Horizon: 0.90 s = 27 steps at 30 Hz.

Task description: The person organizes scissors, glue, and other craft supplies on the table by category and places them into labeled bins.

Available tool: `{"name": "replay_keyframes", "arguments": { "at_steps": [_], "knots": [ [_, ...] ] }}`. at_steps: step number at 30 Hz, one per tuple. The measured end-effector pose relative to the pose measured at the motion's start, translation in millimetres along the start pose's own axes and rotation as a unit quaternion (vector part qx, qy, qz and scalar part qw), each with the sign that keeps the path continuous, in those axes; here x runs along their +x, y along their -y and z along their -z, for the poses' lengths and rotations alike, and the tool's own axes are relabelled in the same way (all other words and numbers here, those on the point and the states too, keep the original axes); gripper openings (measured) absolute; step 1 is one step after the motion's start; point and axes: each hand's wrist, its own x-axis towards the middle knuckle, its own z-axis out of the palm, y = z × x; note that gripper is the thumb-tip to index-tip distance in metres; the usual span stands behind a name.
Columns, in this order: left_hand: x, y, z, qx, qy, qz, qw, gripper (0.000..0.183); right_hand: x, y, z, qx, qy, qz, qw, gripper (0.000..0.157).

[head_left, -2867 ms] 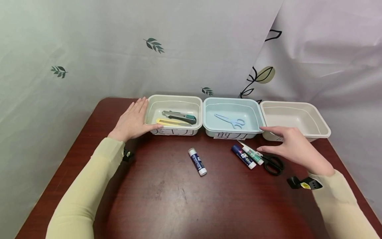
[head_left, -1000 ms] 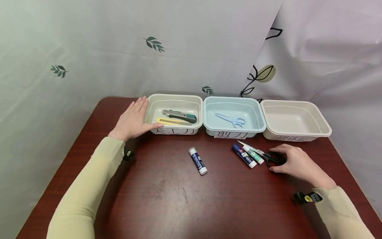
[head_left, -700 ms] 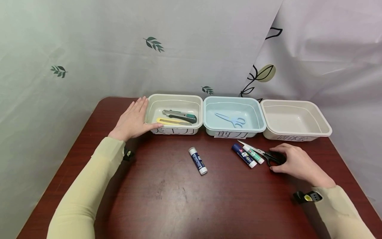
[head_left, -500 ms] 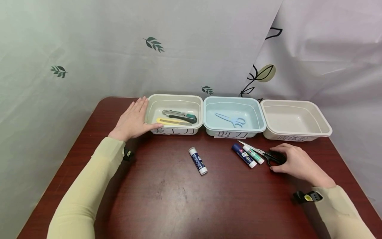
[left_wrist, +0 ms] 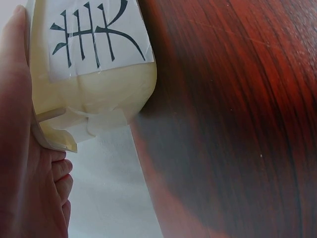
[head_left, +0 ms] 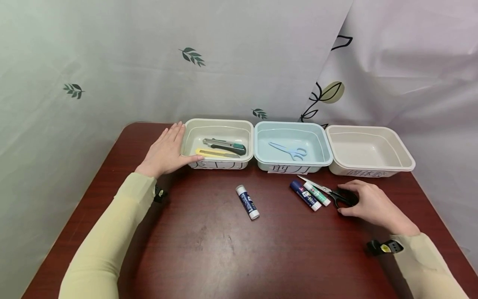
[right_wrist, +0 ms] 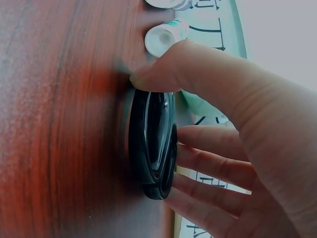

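Observation:
My right hand (head_left: 369, 206) is at the black handles of the scissors (head_left: 345, 197), thumb on one side and fingers on the other. In the right wrist view the black handle loops (right_wrist: 153, 139) stand between thumb and fingers. The scissors' metal blades point left, beside a green-and-white glue stick (head_left: 317, 194) and a dark blue glue stick (head_left: 305, 195). My left hand (head_left: 164, 151) rests along the left side of the left cream bin (head_left: 220, 123), fingers straight and thumb at the front rim. That bin holds a yellow utility knife (head_left: 214, 153) and a black-and-green utility knife (head_left: 225, 146).
A light blue bin (head_left: 293, 126) in the middle holds blue scissors (head_left: 289, 150). To its right stands another cream bin (head_left: 367, 131). All three have paper labels on their fronts. Another blue-and-white glue stick (head_left: 247, 202) lies on the red-brown table (head_left: 209, 249).
My right hand has come down from beside the middle and right bins onto the black scissors' handles, and has kept still there for the last second. My left hand stays at the left bin.

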Motion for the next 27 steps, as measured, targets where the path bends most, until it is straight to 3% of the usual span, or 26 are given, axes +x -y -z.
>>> {"name": "replay_keyframes", "arguments": {
  "at_steps": [16,27],
  "knots": [
    [1.1,-0.1,0.4,0.009,0.003,0.003,1.0000,0.120,2.5,1.7,4.5,-0.006,-0.024,0.016,1.000,0.064],
    [0.8,-0.4,0.8,0.004,0.005,0.004,1.0000,0.120,4.5,18.8,9.5,-0.007,-0.028,0.033,0.999,0.064]
  ]
}}
